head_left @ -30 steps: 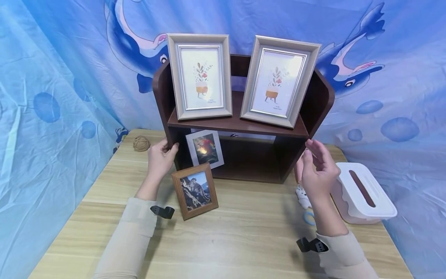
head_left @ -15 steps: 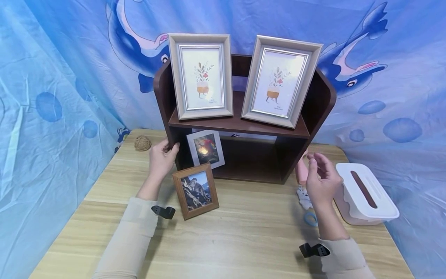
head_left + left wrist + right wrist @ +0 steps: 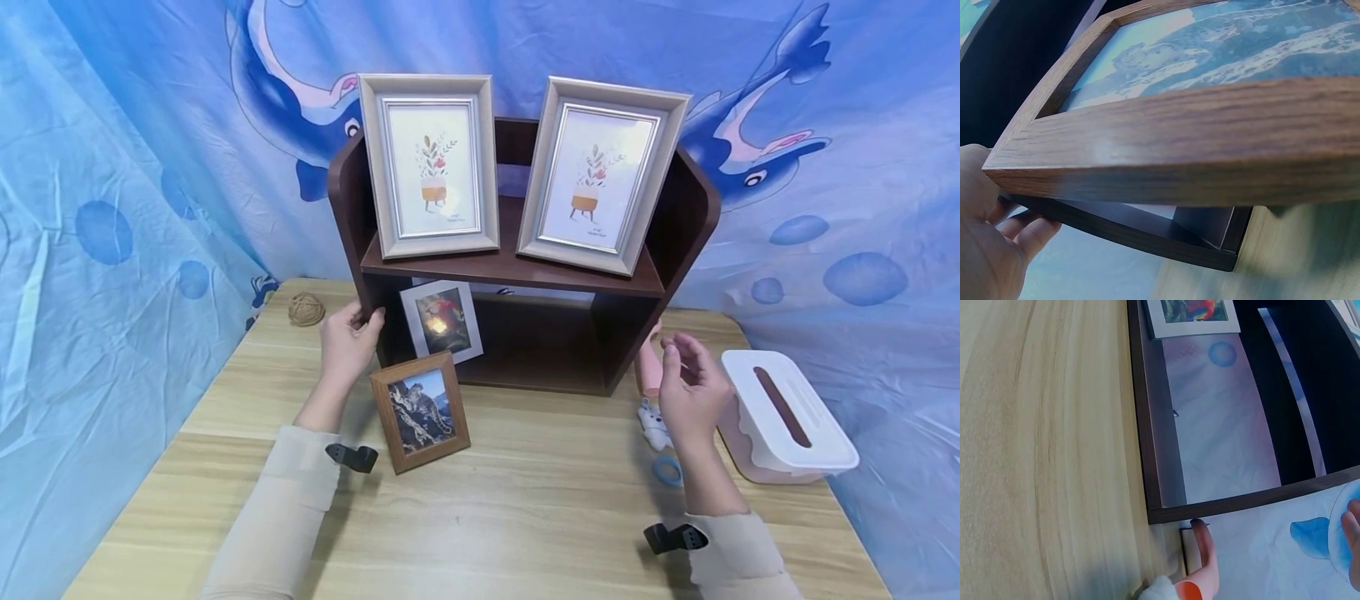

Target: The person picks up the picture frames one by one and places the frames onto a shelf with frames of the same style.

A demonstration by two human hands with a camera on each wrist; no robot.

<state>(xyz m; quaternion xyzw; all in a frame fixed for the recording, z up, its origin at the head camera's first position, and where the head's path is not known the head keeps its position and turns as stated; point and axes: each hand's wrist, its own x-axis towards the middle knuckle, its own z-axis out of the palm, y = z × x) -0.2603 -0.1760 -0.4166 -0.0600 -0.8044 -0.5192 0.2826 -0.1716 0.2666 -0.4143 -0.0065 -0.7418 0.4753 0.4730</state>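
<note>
**Left hand (image 3: 347, 343) grips the end of a dark-brown two-tier shelf (image 3: 517, 268); right hand (image 3: 693, 383) stands apart**

The shelf stands toward the back of the wood-grain surface (image 3: 525, 525). At its left side panel, the left hand's fingers are grasping the edge, thumb toward the front. To the shelf's right, the right hand's fingers are released, loosely bent and holding nothing visible; the right-wrist view shows only a bit of that hand, apart from the panel.

On the shelf's upper tier, a beige-framed potted-plant print (image 3: 432, 167) leans at the left and a matching plant print (image 3: 596, 177) leans, tilted, at the right. In its lower compartment, at the left, is a white-framed parrot picture (image 3: 444, 322). In front of the shelf's left end is a brown wood-framed leopard picture (image 3: 422, 412).

Left of the shelf sits a ball of twine (image 3: 306, 309). Right of it are a pink object (image 3: 649, 372), partly hidden, a white toy figure (image 3: 654, 427), a light-blue ring (image 3: 667, 471) and, farther out, a white tissue box (image 3: 821, 408). Behind the shelf hangs a blue dolphin-print cloth (image 3: 592, 37).
</note>
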